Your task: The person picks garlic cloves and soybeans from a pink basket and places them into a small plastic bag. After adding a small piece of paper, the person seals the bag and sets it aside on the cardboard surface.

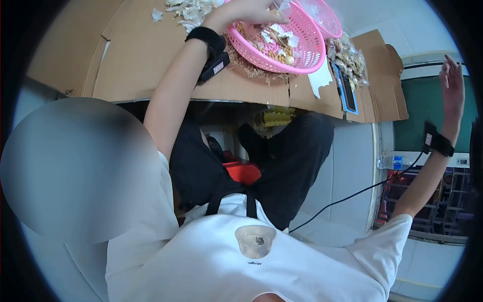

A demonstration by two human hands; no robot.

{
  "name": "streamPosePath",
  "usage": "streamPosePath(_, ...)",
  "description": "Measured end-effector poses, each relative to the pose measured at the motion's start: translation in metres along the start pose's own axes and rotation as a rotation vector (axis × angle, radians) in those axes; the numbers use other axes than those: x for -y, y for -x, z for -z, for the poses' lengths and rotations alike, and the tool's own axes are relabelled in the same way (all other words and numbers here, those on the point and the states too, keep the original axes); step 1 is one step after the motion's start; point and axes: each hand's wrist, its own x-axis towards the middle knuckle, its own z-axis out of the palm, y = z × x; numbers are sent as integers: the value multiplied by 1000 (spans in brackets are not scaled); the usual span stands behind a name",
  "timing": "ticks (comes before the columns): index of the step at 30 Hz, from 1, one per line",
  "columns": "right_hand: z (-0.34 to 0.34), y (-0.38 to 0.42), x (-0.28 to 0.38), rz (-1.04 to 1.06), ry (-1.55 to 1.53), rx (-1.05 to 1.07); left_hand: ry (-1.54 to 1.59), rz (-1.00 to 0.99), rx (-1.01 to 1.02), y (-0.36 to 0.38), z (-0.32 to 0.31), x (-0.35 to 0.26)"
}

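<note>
My left hand (256, 11) reaches over the near-left rim of a pink perforated basket (307, 65), partly cut off by the top edge. Its fingers are bent, with a whitish scrap (283, 6) by the fingertips; what they hold is not clear. Inside the basket lie small yellowish pellets (274, 52), thin white papery flakes (289, 39) and a pale round piece (289, 60). Off to the far right, away from the table, my right hand (453, 83) is raised with its fingers apart and holds nothing.
Cardboard (136, 65) covers the table. White peel-like scraps (193, 12) are heaped at the back left. A second pink basket (327, 17), bagged pale pieces (349, 58) and a blue-edged phone-like object (346, 90) are at the right. A black cable (347, 196) hangs from my right wristband.
</note>
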Motion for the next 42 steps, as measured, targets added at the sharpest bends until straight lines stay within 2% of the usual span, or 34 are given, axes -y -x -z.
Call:
streamPosePath(2,18,-1,0,-52,110,-62,50,24,29,3,2,-8)
streamPosePath(3,18,-1,-2,-58,117,-84,123,99,44,4,3,-13)
streamPosePath(5,31,-2,-15,-87,151,-42,189,177,68,3,3,-9)
streamPosePath(7,22,-3,-28,-117,184,1,101,-8,14,2,-1,0)
streamPosePath(8,14,-1,-39,-185,141,-133,99,-6,22,3,-3,5)
streamPosePath(9,7,1,-47,-251,100,-269,151,102,25,6,-1,-8)
streamPosePath(10,19,-1,-60,-253,99,-271,202,210,25,7,-1,-14)
streamPosePath(11,40,-4,-74,-253,72,-122,201,210,26,5,-3,-6)
streamPosePath(12,51,-6,-85,-249,44,26,75,100,10,0,-7,12)
streamPosePath(13,42,-7,-88,-263,22,-1,-54,-10,-8,-5,-10,30)
streamPosePath(16,-12,-2,-87,-216,39,-66,-61,-6,-20,-27,-28,73)
streamPosePath(17,-27,-5,-88,-239,44,-81,-57,91,1,-18,-22,53)
streamPosePath(18,-37,-7,-90,-205,74,-13,56,-52,-38,-14,-21,61)
streamPosePath(20,-68,-9,-90,-172,97,22,4,104,-63,-3,-19,35)
streamPosePath(21,-88,-9,-85,-184,109,-18,-9,78,-64,-1,-19,28)
streamPosePath(24,-121,-25,-97,-204,73,-15,-5,254,-4,1,-11,13)
streamPosePath(25,-135,-31,-98,-188,68,-23,-12,245,-27,1,-13,15)
streamPosePath(27,-164,-36,-99,-95,-45,102,-40,230,-49,2,-10,12)
streamPosePath(28,-178,-40,-97,-83,-57,98,-17,302,15,1,-6,5)
streamPosePath(30,-208,-50,-93,-28,22,270,-11,383,80,0,-4,3)
streamPosePath(33,-244,-67,-83,-104,174,590,-11,369,37,2,-7,0)
streamPosePath(34,-256,-70,-79,-103,157,591,-20,380,46,2,-8,-3)
streamPosePath(36,-281,-74,-73,-184,461,882,41,386,8,2,-9,-1)
streamPosePath(38,-303,-79,-83,-169,444,971,1,332,-24,3,-12,10)
streamPosePath(40,-330,-80,-97,-93,413,1158,-23,373,-2,3,-9,7)
streamPosePath(42,-343,-77,-97,-101,395,1213,17,441,16,2,-4,-3)
